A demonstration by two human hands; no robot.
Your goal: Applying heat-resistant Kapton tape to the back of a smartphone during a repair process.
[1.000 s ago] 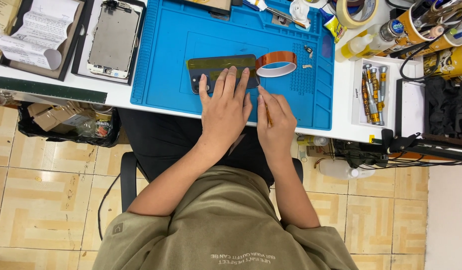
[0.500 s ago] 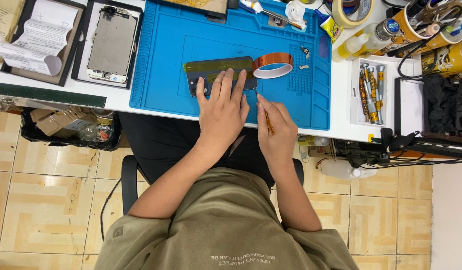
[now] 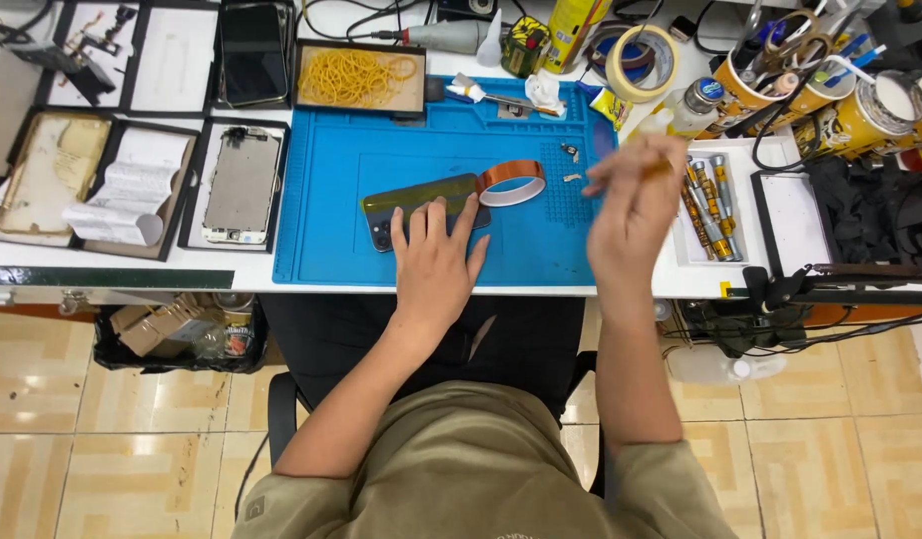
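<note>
Head view showed the left hand (image 3: 436, 268) pressed flat, fingers (image 3: 466, 215) spread, on the dark rectangular phone (image 3: 406, 200) lying on the blue silicone mat (image 3: 331, 180); an orange roll of tape (image 3: 512, 182) touched the phone's right end. The right hand (image 3: 631, 205) hovered blurred over the mat's right edge, its fingers seemingly pinching something small, though I could not tell what. A yellow can (image 3: 573, 25) stood at the surface's far edge.

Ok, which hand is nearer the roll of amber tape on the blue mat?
Left. The left hand presses on the phone just beside the amber tape roll. The right hand is raised farther right, over the mat's edge, blurred.
</note>
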